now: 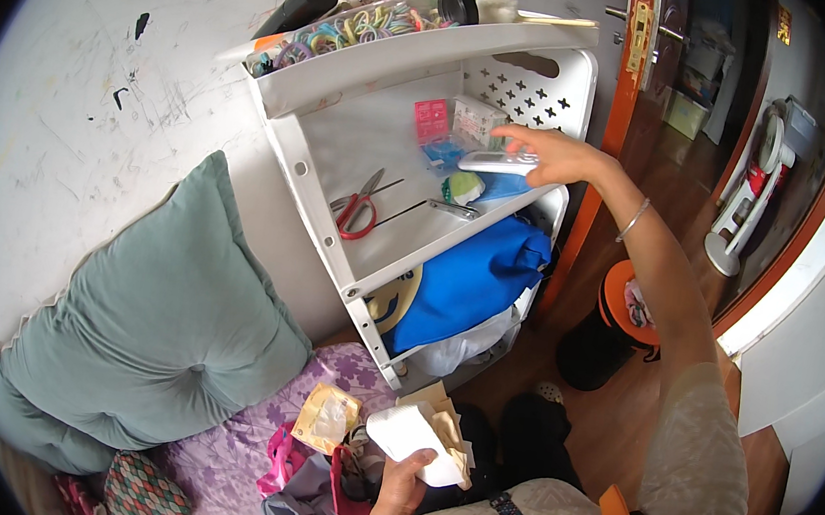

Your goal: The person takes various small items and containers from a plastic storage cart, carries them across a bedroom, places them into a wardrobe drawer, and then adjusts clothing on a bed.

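My left hand (404, 479) grips a bundle of papers, with a white sheet or booklet (413, 435) on top and folded brown paper pieces (448, 431) behind it. Over the shelf unit's middle tier, my right hand (555, 156) holds the near end of a white remote control (494, 163), index finger stretched out. Beneath and around it are a blue item (503, 187), a green-and-white crumpled packet (463, 187), a small white box (478, 121) and a pink card (431, 120). Red-handled scissors (358, 214) and a nail clipper (454, 209) lie farther left.
The white shelf unit (308, 243) carries a box of hair ties (369, 27) above and a blue bag (470, 282) below. Green cushions (158, 314) and a tissue pack (326, 418) rest on the purple bedding (233, 457). A black-and-orange bin (591, 355) stands near the door (614, 128).
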`<action>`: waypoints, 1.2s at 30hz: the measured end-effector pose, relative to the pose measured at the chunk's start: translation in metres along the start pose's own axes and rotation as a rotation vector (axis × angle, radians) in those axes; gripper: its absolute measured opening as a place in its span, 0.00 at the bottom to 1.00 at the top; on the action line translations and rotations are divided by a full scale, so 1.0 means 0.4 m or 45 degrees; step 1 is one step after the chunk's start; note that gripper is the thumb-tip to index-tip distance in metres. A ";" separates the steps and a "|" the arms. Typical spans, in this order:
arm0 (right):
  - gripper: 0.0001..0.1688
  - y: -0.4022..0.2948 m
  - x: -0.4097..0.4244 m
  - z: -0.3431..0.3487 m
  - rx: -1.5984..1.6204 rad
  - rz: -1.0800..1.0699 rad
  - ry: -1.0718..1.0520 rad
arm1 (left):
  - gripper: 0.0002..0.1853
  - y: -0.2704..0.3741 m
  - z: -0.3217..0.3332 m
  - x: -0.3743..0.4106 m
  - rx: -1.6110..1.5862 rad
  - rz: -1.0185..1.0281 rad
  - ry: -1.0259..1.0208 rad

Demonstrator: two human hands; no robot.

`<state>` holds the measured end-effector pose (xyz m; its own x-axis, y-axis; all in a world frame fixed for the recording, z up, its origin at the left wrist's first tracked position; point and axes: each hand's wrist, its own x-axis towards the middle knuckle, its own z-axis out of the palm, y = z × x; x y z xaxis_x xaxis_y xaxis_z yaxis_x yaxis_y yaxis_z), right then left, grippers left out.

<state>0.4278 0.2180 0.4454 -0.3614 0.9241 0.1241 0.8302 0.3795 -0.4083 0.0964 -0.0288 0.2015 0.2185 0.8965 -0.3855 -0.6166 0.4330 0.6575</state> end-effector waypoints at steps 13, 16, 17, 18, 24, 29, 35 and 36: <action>0.42 -0.006 -0.012 -0.004 -0.259 -0.234 -0.066 | 0.21 -0.014 0.036 0.005 0.019 -0.065 -0.072; 0.38 0.009 0.050 0.047 -0.083 -0.323 -0.067 | 0.21 -0.020 0.036 0.006 0.034 -0.075 -0.064; 0.36 0.008 0.071 0.061 0.036 -0.284 -0.106 | 0.21 -0.021 0.036 0.006 0.036 -0.072 -0.060; 0.34 0.008 0.096 0.078 0.159 -0.250 -0.148 | 0.21 -0.021 0.033 0.006 0.036 -0.066 -0.049; 0.26 0.152 0.153 0.071 -0.406 0.336 0.030 | 0.23 -0.015 0.028 -0.008 0.069 -0.055 -0.035; 0.13 0.095 0.078 0.049 -0.553 0.296 0.872 | 0.28 -0.005 0.028 -0.012 0.074 0.085 -0.101; 0.06 -0.248 -0.150 0.172 0.330 -0.267 0.224 | 0.36 0.054 0.041 -0.004 -0.064 0.291 -0.303; 0.07 -0.306 -0.194 0.203 0.183 -0.384 -0.087 | 0.36 0.067 0.061 0.004 -0.083 0.253 -0.381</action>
<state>0.3198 0.0961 0.4121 -0.6132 0.7642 0.2000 0.6149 0.6207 -0.4865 0.0987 -0.0137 0.2343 0.2956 0.9544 -0.0415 -0.7143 0.2497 0.6538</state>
